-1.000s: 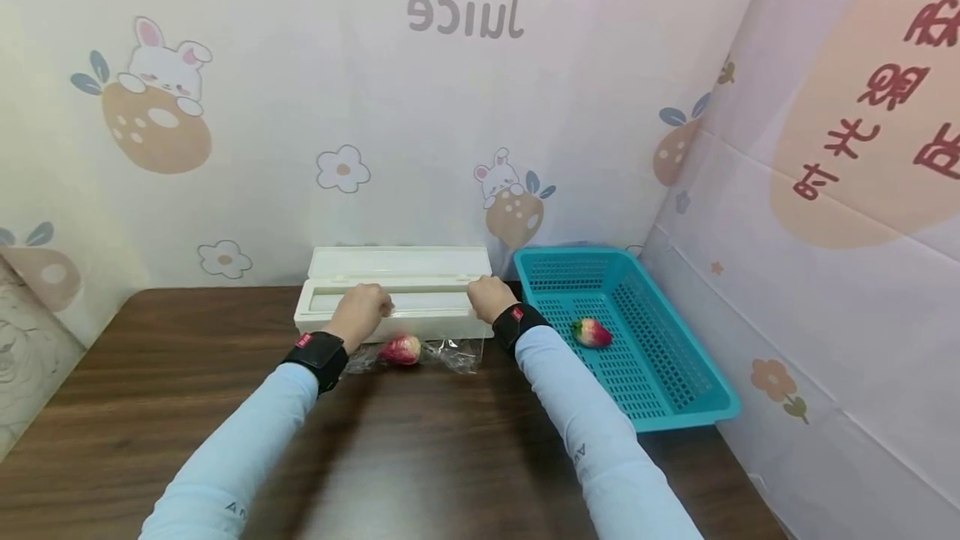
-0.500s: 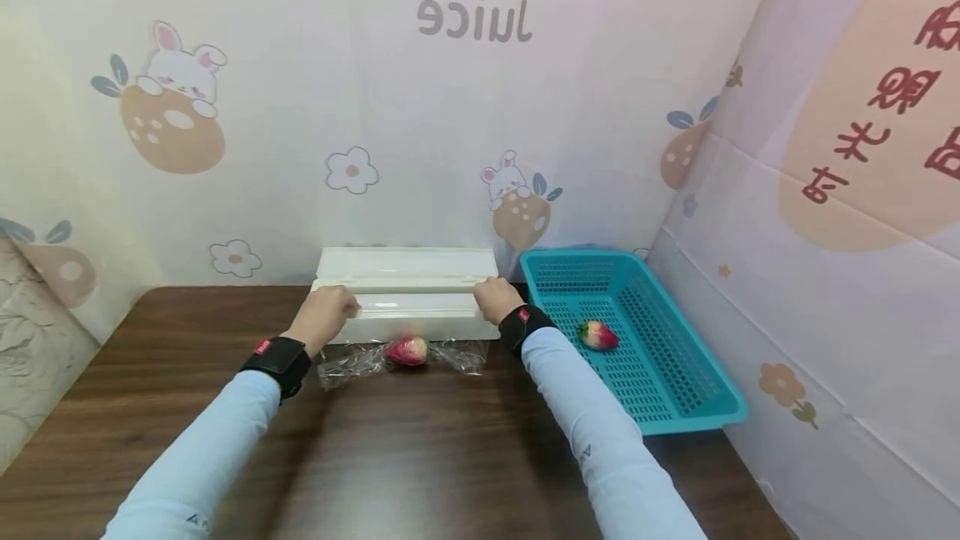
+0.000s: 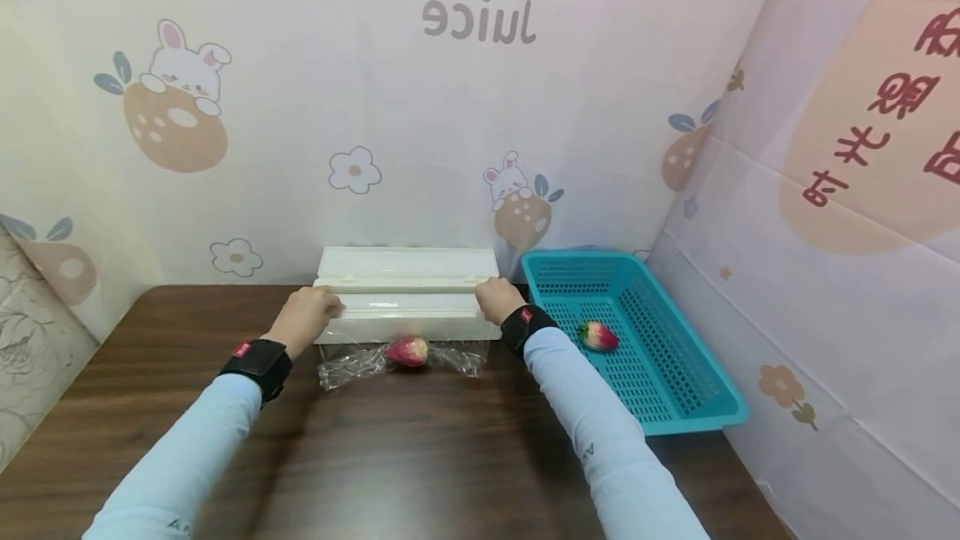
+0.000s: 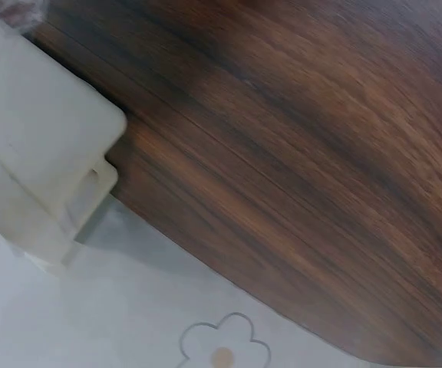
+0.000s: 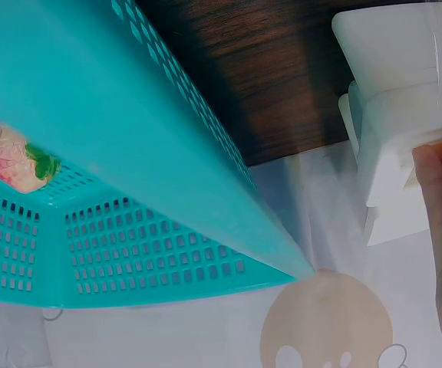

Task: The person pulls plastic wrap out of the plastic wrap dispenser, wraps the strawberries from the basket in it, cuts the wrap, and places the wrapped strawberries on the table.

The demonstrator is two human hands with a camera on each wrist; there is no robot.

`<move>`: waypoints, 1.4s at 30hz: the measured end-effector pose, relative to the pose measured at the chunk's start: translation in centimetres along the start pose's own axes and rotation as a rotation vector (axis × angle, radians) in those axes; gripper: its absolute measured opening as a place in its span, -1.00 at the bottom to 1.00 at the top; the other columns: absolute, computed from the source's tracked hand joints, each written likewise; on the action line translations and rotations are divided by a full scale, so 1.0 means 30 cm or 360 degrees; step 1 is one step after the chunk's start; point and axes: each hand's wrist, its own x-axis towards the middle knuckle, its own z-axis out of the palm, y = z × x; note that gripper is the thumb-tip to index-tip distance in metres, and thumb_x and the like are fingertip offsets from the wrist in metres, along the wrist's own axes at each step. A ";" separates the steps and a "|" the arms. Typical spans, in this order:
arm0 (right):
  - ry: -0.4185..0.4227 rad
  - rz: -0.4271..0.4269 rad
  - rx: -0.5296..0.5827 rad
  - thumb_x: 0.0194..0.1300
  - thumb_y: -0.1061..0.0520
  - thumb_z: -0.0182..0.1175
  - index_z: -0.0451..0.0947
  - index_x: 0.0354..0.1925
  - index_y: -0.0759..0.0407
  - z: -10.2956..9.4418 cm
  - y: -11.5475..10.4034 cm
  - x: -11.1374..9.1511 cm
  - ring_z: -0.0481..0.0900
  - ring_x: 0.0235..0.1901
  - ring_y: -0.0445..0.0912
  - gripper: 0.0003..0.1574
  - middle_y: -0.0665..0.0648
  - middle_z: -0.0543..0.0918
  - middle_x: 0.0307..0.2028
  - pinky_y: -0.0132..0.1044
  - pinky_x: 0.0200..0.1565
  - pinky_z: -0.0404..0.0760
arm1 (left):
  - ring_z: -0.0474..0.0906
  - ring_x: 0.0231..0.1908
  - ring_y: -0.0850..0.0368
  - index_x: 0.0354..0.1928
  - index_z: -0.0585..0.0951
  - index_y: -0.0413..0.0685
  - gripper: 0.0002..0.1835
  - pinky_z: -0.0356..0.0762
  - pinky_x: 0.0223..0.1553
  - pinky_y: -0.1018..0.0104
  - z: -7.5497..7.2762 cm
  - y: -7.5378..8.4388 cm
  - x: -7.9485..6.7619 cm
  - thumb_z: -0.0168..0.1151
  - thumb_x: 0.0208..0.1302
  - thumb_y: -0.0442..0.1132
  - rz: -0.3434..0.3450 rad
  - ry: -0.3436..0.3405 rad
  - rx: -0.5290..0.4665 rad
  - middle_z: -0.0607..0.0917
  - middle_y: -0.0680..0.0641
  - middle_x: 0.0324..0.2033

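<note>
In the head view a white cling film dispenser point(image 3: 405, 327) stands against the wall, its lid point(image 3: 408, 262) raised. Clear cling film point(image 3: 356, 367) hangs over its front and bunches on the table around a red and pale strawberry point(image 3: 407, 352). My left hand point(image 3: 303, 319) is at the dispenser's left end, fingers curled, seeming to pinch the film edge. At the right end, my right hand point(image 3: 497, 301) does likewise. In the right wrist view its thumb and fingers point(image 5: 440, 199) meet by the dispenser's end; the exact grip is partly hidden.
A turquoise perforated basket point(image 3: 693, 373) stands right of the dispenser, close beside my right wrist. Another strawberry point(image 3: 598, 336) with green leaves lies in it. The dark wooden table point(image 3: 420, 457) meets printed wall cloth at the back and right.
My left hand has moved left from near the middle of the dispenser to its left end. Film now spreads over the dispenser's front. The right hand stays at the right end.
</note>
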 end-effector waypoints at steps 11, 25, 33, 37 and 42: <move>-0.0007 0.0028 0.0063 0.05 0.38 0.20 0.53 -0.61 0.24 0.019 0.006 0.017 0.58 -0.37 0.10 -0.84 0.23 0.60 -0.47 -0.11 -0.37 0.59 | 0.52 -0.50 0.04 -0.46 0.69 -0.23 -0.95 0.45 -0.42 0.16 -0.017 -0.052 -0.036 0.30 -0.01 -0.44 0.0050 0.0088 0.0017 0.57 -0.05 -0.58; 0.0103 -0.0029 0.0070 -0.03 0.37 0.26 0.48 -0.69 0.21 0.024 0.010 0.001 0.57 -0.45 0.09 -0.78 0.18 0.58 -0.57 -0.12 -0.42 0.58 | 0.56 -0.47 0.01 -0.41 0.69 -0.28 -0.92 0.49 -0.41 0.14 -0.024 -0.085 -0.058 0.29 -0.01 -0.47 0.0001 0.0111 -0.0031 0.62 -0.10 -0.53; 0.0152 -0.0061 0.0088 -0.03 0.37 0.25 0.49 -0.70 0.18 0.003 -0.004 -0.027 0.57 -0.48 0.05 -0.77 0.13 0.58 -0.60 -0.17 -0.42 0.57 | 0.55 -0.23 -0.17 -0.21 0.64 -0.32 -0.80 0.48 -0.19 -0.01 -0.027 -0.067 -0.067 0.24 0.07 -0.46 -0.0103 0.0074 -0.0055 0.63 -0.25 -0.28; 0.0155 -0.0065 0.0077 -0.03 0.35 0.26 0.49 -0.71 0.17 0.006 0.001 -0.026 0.57 -0.49 0.05 -0.77 0.11 0.58 -0.61 -0.16 -0.42 0.57 | 0.48 -0.05 -0.18 -0.08 0.58 -0.30 -0.65 0.43 -0.02 -0.04 -0.018 0.038 -0.066 0.27 0.01 -0.45 0.0044 0.0194 -0.0097 0.59 -0.27 -0.10; 0.0117 -0.0064 0.0072 -0.01 0.33 0.26 0.52 -0.66 0.18 0.008 0.006 -0.019 0.57 -0.47 0.04 -0.82 0.12 0.60 -0.58 -0.17 -0.40 0.57 | 0.56 -0.14 0.02 -0.19 0.63 -0.15 -0.67 0.52 -0.09 0.18 0.062 0.224 -0.074 0.34 -0.10 -0.44 0.0552 0.0249 -0.0134 0.65 -0.08 -0.18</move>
